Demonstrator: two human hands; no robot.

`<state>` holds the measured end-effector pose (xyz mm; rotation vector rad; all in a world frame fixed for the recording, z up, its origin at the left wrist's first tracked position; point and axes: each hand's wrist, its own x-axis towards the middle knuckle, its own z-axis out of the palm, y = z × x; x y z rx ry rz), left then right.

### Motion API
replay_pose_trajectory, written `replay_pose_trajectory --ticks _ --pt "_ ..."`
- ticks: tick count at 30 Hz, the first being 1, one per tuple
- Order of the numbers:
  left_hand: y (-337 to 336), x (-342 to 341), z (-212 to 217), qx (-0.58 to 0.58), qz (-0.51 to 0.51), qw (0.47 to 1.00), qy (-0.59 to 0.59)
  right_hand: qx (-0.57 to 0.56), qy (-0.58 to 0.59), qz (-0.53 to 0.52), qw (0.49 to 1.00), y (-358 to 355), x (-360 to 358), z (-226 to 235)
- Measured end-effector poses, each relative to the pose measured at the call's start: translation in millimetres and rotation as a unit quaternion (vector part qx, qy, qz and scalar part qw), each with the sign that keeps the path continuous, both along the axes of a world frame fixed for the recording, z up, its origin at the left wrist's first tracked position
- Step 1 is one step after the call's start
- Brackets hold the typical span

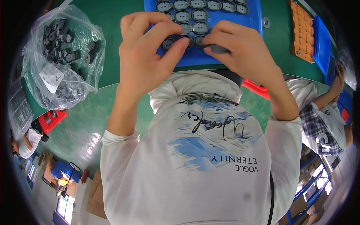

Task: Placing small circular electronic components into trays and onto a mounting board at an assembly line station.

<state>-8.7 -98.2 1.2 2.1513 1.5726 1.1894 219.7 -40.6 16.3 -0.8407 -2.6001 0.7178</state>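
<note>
Right now I am working over the near edge of a blue tray (225, 22) lying on the green table (112, 56), and both my hands are bending down onto it. My left hand (144, 56) is resting with its thumb and forefinger curled narrowly over the nearest row of pockets, the thumb tip pressing beside a small dark grey part (167, 44) sitting there. My right hand (240, 52) is pinching another dark part (218, 49) between fingertips, holding it just at the tray's near edge, close to the last pockets. Farther up the tray, the rows I can see are already carrying their oval grey parts (200, 15), so by my judgement the filling is getting well along on the visible stretch, with the nearest row being finished now; the far end is running out of view, so I cannot say how it stands. To the left, a clear plastic bag (60, 56) is lying open with plenty of loose dark parts inside. At far right an orange tray (302, 33) is sitting, and another person's arm (330, 93) is reaching toward it.
</note>
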Motion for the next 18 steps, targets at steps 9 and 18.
replay_pose_trajectory --ticks 9,18 --pt "9.7 9.2 4.2 0.004 -0.033 0.999 -0.004 -0.259 0.078 -0.17 0.947 19.7 36.9 14.9" --pt "8.5 -6.2 -9.0 0.011 0.052 0.995 -0.082 -0.008 -0.085 -0.068 0.994 16.9 19.0 6.3"
